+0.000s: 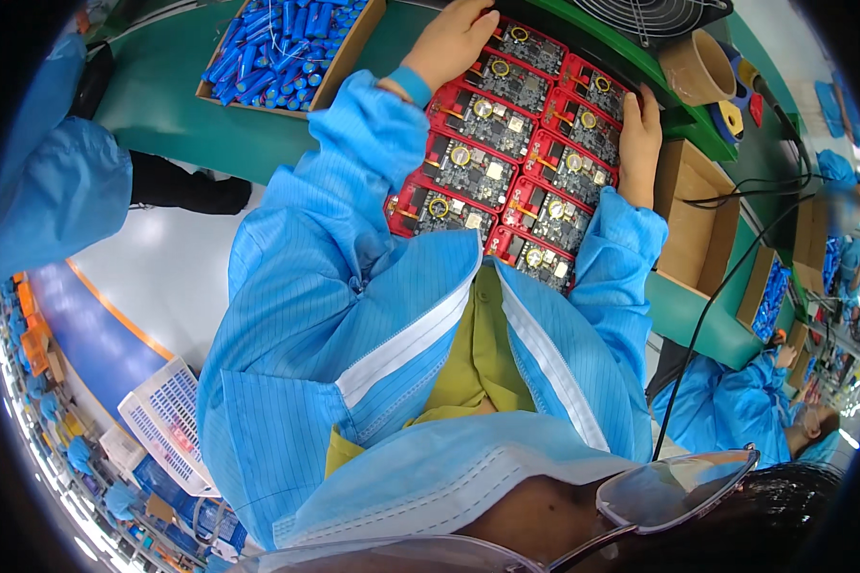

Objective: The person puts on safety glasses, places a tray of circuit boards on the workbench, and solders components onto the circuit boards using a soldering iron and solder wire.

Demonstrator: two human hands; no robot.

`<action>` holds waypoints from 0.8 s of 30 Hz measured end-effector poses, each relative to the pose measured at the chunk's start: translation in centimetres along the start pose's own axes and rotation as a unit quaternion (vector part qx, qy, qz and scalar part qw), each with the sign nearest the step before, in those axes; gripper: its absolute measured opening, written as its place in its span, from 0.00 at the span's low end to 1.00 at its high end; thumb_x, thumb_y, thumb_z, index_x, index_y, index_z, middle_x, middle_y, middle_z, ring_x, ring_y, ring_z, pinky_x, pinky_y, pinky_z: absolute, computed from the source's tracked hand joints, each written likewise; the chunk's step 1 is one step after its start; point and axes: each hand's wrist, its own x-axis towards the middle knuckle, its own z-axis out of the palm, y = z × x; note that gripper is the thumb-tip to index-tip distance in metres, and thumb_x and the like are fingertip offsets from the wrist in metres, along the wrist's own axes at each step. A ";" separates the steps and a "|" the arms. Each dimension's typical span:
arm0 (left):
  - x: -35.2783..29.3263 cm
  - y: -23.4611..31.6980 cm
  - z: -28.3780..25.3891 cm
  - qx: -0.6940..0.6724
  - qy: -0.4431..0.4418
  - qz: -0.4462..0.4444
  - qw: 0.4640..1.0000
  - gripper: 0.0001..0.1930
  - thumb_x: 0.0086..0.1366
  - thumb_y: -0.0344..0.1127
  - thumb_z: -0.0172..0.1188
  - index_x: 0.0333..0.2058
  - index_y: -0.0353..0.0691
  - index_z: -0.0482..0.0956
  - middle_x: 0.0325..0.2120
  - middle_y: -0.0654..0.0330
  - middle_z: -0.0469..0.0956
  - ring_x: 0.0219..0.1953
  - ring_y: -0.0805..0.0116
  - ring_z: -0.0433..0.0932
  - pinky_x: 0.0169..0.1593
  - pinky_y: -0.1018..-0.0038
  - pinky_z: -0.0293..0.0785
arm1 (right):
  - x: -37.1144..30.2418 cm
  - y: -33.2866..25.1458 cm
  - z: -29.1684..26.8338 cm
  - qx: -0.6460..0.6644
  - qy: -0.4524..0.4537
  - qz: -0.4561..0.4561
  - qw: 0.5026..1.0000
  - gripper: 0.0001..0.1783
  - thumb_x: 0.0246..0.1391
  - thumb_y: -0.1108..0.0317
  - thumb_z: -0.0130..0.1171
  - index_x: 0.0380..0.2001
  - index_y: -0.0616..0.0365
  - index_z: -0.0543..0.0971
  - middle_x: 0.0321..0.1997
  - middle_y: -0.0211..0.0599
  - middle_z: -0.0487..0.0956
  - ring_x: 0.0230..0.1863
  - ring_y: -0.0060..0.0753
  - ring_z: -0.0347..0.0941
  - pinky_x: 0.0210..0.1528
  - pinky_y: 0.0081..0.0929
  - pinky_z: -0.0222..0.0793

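Two columns of red plastic cases [505, 193] lie close together in front of my body, and whether one tray carries them cannot be made out. Each holds a green-grey circuit board [488, 121] with a round, yellow-ringed part and a small silvery block. My left hand [452, 43] grips the far left corner, thumb over the edge, some fingertips hidden. On the right side, my right hand [640, 143] is closed around the edge, its thumb on top and the other fingers partly out of sight. My sleeve and jacket cover some of the near cases.
A cardboard box of blue cylindrical cells [282, 48] stands left on the green table [201, 134]. Beyond the cases are a green rail [602, 43], a fan [645, 14] and tape rolls [702, 67]. An open cardboard box [698, 215] and black cable [726, 286] are right. Co-workers sit both sides.
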 end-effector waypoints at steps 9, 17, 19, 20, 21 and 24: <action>-5.1 1.8 -17.9 0.503 0.044 0.266 0.821 0.12 0.58 0.28 0.57 0.41 0.39 0.80 0.32 0.53 0.74 0.38 0.50 0.74 0.44 0.61 0.73 | -4.2 -4.1 -3.5 -0.032 0.002 -0.205 0.978 0.16 0.58 0.68 0.54 0.48 0.63 0.76 0.58 0.49 0.73 0.61 0.44 0.67 0.62 0.32 0.60; -3.4 -2.9 -23.0 0.610 -0.081 0.232 0.754 0.08 0.50 0.25 0.59 0.31 0.39 0.79 0.32 0.56 0.73 0.41 0.54 0.72 0.44 0.63 0.73 | -12.6 -9.3 -6.8 -0.069 -0.115 -0.262 0.956 0.15 0.54 0.73 0.54 0.46 0.62 0.77 0.60 0.46 0.72 0.65 0.43 0.64 0.65 0.36 0.57; -3.4 -1.7 -24.1 0.612 -0.076 0.237 0.751 0.06 0.51 0.26 0.59 0.30 0.39 0.80 0.31 0.57 0.72 0.40 0.54 0.72 0.45 0.61 0.73 | -13.5 -9.8 -7.6 -0.081 -0.114 -0.260 0.955 0.15 0.54 0.74 0.54 0.46 0.62 0.77 0.60 0.46 0.72 0.65 0.44 0.64 0.65 0.36 0.56; -3.3 -0.4 -24.6 0.634 -0.057 0.211 0.742 0.06 0.51 0.27 0.59 0.30 0.39 0.80 0.33 0.56 0.73 0.41 0.54 0.72 0.46 0.62 0.73 | -13.9 -10.0 -8.2 -0.086 -0.115 -0.260 0.955 0.15 0.54 0.74 0.54 0.45 0.62 0.78 0.60 0.46 0.72 0.65 0.45 0.64 0.64 0.36 0.57; -3.5 0.9 -25.0 0.656 -0.040 0.184 0.731 0.05 0.52 0.28 0.60 0.30 0.40 0.81 0.35 0.56 0.74 0.43 0.54 0.72 0.47 0.62 0.73 | -14.3 -10.1 -8.6 -0.090 -0.118 -0.259 0.954 0.15 0.54 0.74 0.54 0.45 0.62 0.78 0.60 0.46 0.72 0.64 0.45 0.65 0.64 0.37 0.58; -4.9 4.8 -25.3 0.638 0.045 0.290 0.712 0.08 0.54 0.28 0.60 0.34 0.38 0.81 0.45 0.52 0.76 0.49 0.53 0.72 0.50 0.64 0.73 | -15.1 -10.9 -9.3 -0.127 -0.114 -0.295 0.940 0.15 0.51 0.74 0.56 0.45 0.62 0.78 0.59 0.47 0.73 0.63 0.47 0.66 0.62 0.37 0.60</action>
